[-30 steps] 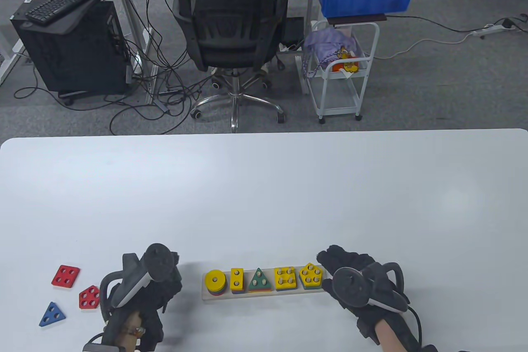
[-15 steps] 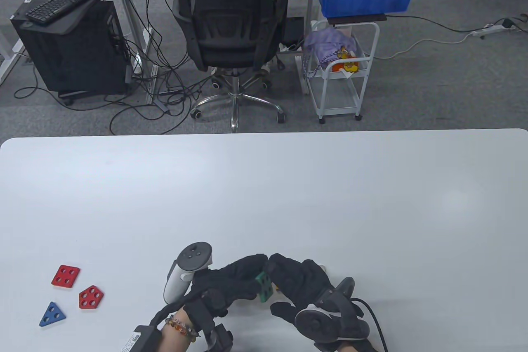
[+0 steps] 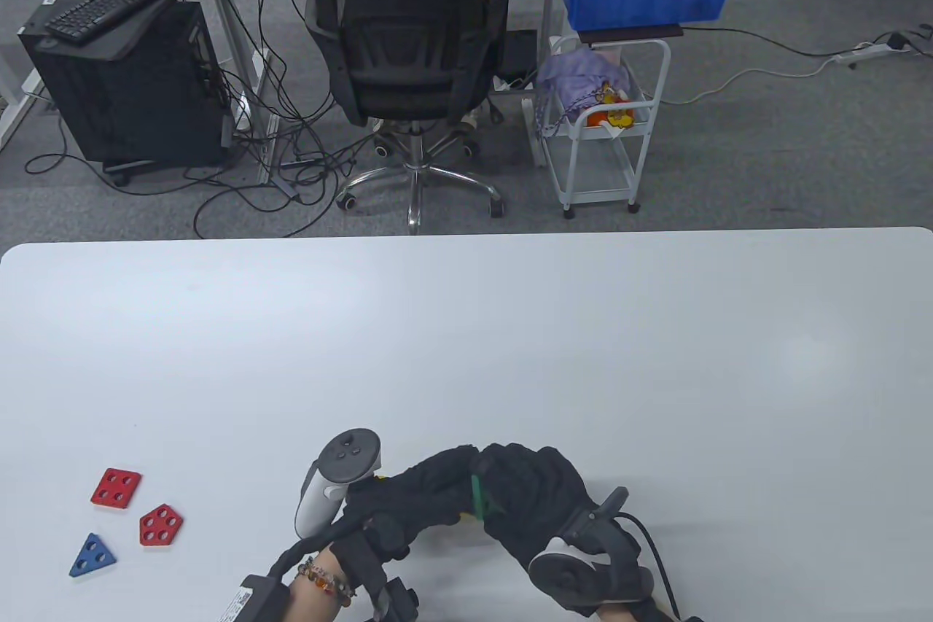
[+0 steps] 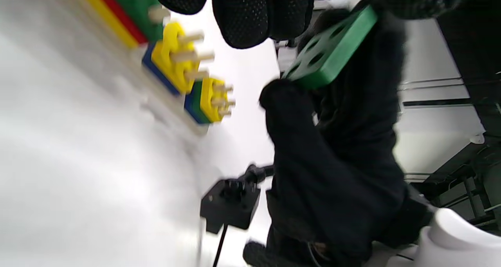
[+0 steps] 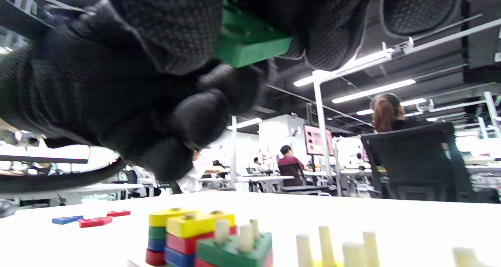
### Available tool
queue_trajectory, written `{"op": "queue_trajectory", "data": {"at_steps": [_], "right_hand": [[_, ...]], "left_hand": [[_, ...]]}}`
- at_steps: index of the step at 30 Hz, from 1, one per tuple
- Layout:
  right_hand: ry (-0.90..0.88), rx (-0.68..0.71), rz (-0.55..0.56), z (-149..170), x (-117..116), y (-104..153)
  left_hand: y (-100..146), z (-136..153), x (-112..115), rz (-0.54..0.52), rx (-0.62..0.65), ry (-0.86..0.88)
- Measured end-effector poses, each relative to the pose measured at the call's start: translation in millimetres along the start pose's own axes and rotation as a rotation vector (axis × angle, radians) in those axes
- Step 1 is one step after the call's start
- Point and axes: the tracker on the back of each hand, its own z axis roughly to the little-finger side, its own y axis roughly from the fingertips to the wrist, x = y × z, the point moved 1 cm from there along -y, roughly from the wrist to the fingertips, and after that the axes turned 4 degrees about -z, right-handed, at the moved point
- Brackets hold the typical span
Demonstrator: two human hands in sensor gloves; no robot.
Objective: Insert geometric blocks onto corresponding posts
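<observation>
- Table view: both hands have come together over the peg board since a second ago, when they lay at either end of it with the stacks in plain sight; half a second ago the green block showed its face between them, now only a thin green edge [image 3: 477, 498] shows.
- The left hand [image 3: 415, 498] and right hand [image 3: 539, 498] both grip the green block [image 4: 332, 47]: in the left wrist view it sits edge-on under the left fingertips [image 4: 250, 20], its holes visible; in the right wrist view the right fingers [image 5: 176, 28] curl round it.
- Below the fingers stand bare posts [image 5: 332, 243] and the other stacks [image 5: 199, 235] on the board.
- That suggests a block was lifted off, or is being turned for refitting; I cannot tell which.
- Beyond the left hand lie the red square [image 3: 116, 487], red pentagon [image 3: 159, 525] and blue triangle [image 3: 92, 555], still unplaced.
- No legible writing or brand anywhere.
</observation>
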Motion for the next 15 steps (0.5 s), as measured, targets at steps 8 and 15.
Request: {"op": "queue_trajectory", "data": {"at_steps": [8,15], "right_hand": [[0.156,-0.033,-0.29,15,-33,-4],[0.184,-0.051,-0.393,22,-45,-9]], "left_hand": [[43,-3,-54,-0.348,-0.05,-0.436],[65,4,-89,-0.644,-0.303,-1.119]]}}
